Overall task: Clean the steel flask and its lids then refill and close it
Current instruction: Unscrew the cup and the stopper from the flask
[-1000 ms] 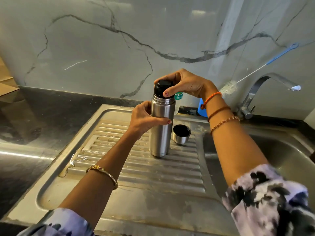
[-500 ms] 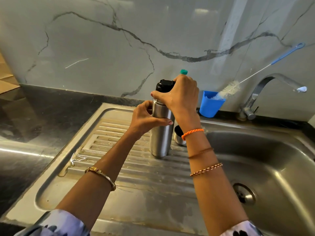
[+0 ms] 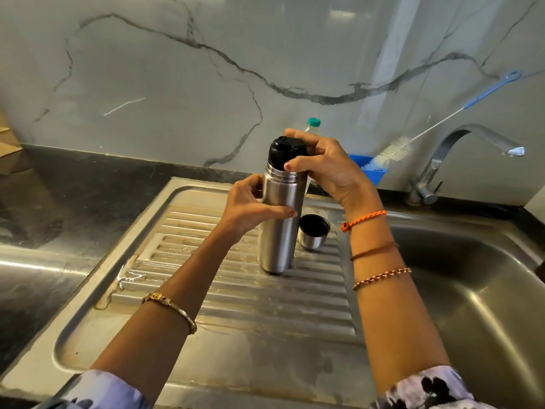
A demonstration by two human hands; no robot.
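Note:
A tall steel flask (image 3: 280, 228) stands upright on the ribbed steel drainboard (image 3: 236, 305). My left hand (image 3: 250, 206) grips its body from the left, thumb across the front. A black inner lid (image 3: 285, 150) sits on the flask's mouth, and my right hand (image 3: 327, 169) holds this lid from the right with fingers and thumb curled round it. The steel cup lid (image 3: 313, 236) stands mouth up on the drainboard just right of the flask.
A sink basin (image 3: 486, 290) lies to the right, with a tap (image 3: 460, 149) behind it. A blue cup (image 3: 373, 169) holding a bottle brush (image 3: 392, 152) stands at the wall. A green-capped plastic bottle (image 3: 313, 123) shows behind my right hand. Dark counter (image 3: 59, 208) spreads left.
My right hand has turned on the black lid, the wrist swinging from the right to nearer me and back outward. The flask and my left hand stay in place.

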